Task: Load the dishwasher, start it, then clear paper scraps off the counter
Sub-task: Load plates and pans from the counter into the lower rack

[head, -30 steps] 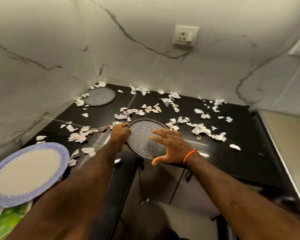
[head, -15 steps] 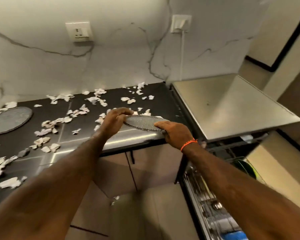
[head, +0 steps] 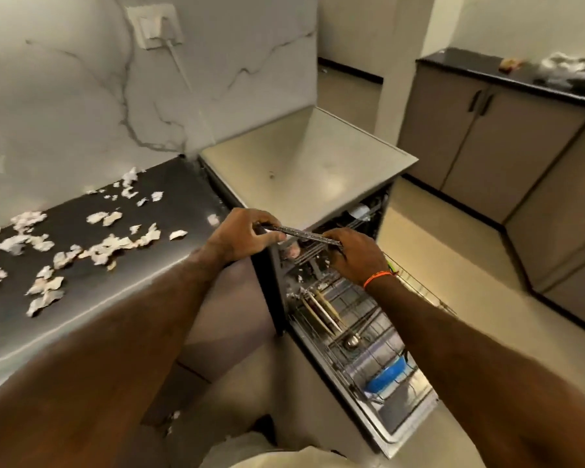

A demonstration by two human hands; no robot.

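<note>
Holding 1 speckled plate (head: 301, 235) edge-on between 2 hands: left hand (head: 240, 238) pinches its near-left rim, right hand (head: 355, 253) grips the far-right rim. Dishwasher rack (head: 358, 319) lies directly below, nearer my right hand.
</note>
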